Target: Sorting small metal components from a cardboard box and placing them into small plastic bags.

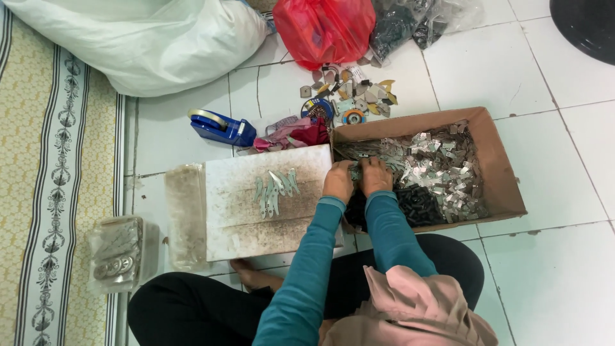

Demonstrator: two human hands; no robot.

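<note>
Head view: the person sits on a tiled floor (557, 282), both arms in teal sleeves reaching forward to the near left corner of a cardboard box (496, 160). The left hand (337, 182) and right hand (376, 175) sit side by side, touching, right at the box's left wall. Both are curled with the fingers tucked down into the metal pieces (435, 163); they seem to pinch a few, but what lies under the fingers is hidden, so I cannot tell exactly what each grips.

The pieces fill the far and right part of the box, lying directly ahead and to the right of the hands, the right hand nearer to them. Dark parts (419, 205) pile in the box's near side, just right of the right sleeve.

Left of the left hand lies a white board (230, 221). On it a small fan of blades (274, 189) rests, long axes running roughly away from the person, just beside the left hand but apart from it.

Further off: a blue tape dispenser (221, 128), a red bag (323, 29), a white sack (147, 41), a scatter of scrap (352, 96), and a clear packet (115, 253) by the mat (38, 166).
</note>
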